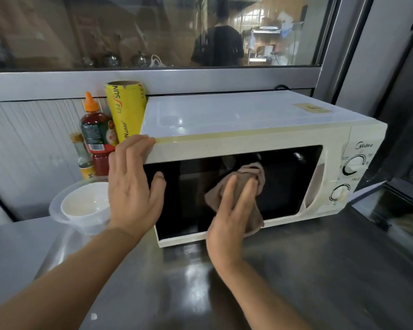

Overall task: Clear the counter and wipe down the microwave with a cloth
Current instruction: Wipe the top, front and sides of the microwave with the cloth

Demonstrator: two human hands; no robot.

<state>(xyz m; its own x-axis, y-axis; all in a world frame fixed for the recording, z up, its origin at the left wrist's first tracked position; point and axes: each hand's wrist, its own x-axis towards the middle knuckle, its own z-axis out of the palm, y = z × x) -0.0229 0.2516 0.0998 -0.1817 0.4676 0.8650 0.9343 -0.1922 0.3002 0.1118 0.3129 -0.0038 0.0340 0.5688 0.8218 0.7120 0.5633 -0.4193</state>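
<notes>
A: Pressing flat, the right grip [234,210] is spreading its fingers over a brown cloth [248,179] and pinning it against the dark glass door [284,182] of the microwave [224,120]. It isn't curling around the cloth; the open palm is holding it to the glass.

B: And the left grip?

A: The left grip [132,184] is lying open too, grasping nothing. Its fingertips are hooking over the microwave's top left front corner, and the thumb is resting on the left edge of the door.

B: What is sitting around the microwave?

A: The microwave is standing on a shiny steel table [320,270], with its two dials [353,166] on the right of the door. Just left of the microwave, a yellow roll of cling wrap [126,110] is standing upright and leaning against the microwave's side. Left of that roll, a red sauce bottle [96,132] with an orange cap is standing, and a smaller clear bottle [81,153] is standing just left of it. In front of those bottles, at the microwave's lower left, a white bowl [86,201] is sitting inside a clear plastic bowl [57,210], partly hidden by the left wrist.

B: Behind it?

A: A window [153,32] is running above the microwave, showing a blurred person beyond the glass.
</notes>
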